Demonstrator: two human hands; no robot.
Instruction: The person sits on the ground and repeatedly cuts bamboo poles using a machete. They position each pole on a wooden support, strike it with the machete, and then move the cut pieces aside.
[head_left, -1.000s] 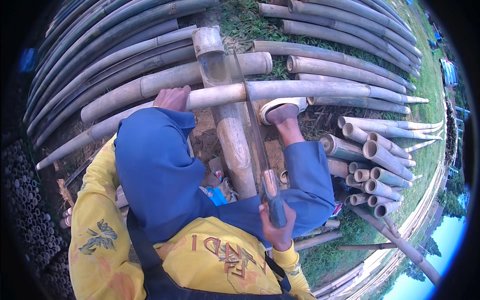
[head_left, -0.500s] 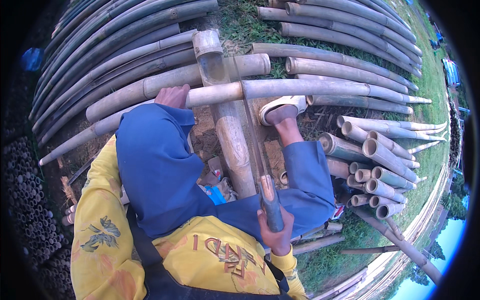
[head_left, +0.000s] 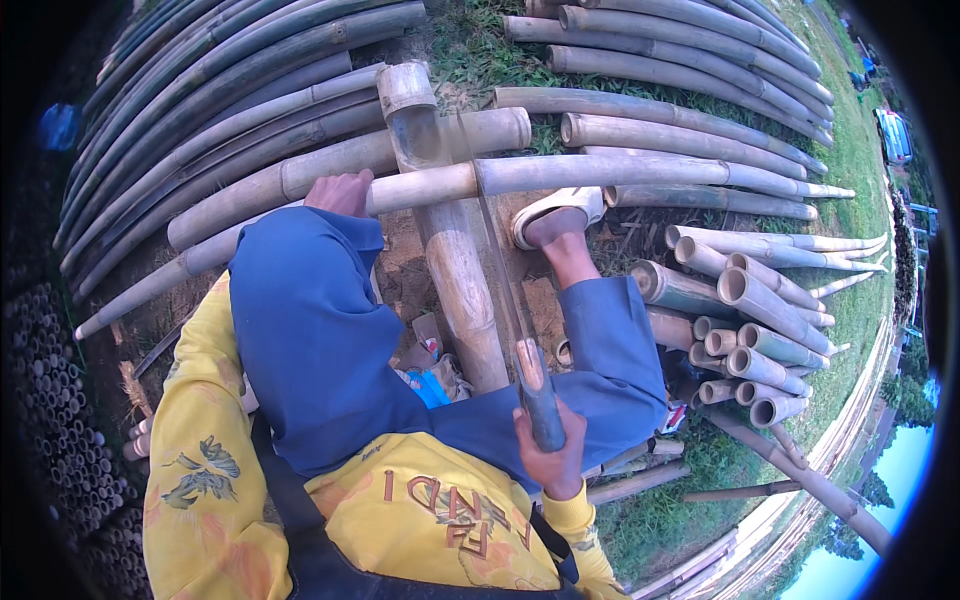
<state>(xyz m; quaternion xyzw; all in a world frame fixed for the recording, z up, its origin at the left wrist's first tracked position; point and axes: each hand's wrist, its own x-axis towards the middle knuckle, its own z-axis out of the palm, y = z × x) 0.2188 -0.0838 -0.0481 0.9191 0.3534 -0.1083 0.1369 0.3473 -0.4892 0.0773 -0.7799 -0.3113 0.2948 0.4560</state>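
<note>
A long pale bamboo pole (head_left: pixel 590 173) lies across in front of me, resting on a thick bamboo post (head_left: pixel 462 265). My left hand (head_left: pixel 340 193) is closed round this pole just beyond my left knee. My right hand (head_left: pixel 556 452) grips the dark handle of a handsaw (head_left: pixel 541 405), low in front of my right thigh. The saw's long thin blade (head_left: pixel 502 262) runs away from me and meets the pole right of the post, at a dark ring on it. Its far end looks blurred. How deep the blade sits in the pole I cannot tell.
Behind the pole lies a thicker bamboo piece (head_left: pixel 330 165). Long bamboo poles (head_left: pixel 230 75) are stacked at the far left, with more at the far right. Cut bamboo tubes (head_left: pixel 765 300) are piled at right. My sandalled right foot (head_left: pixel 560 215) is close beyond the blade.
The whole view has shifted slightly left. The saw handle and my right hand sit a touch farther forward. My left hand keeps its hold on the bamboo pole.
</note>
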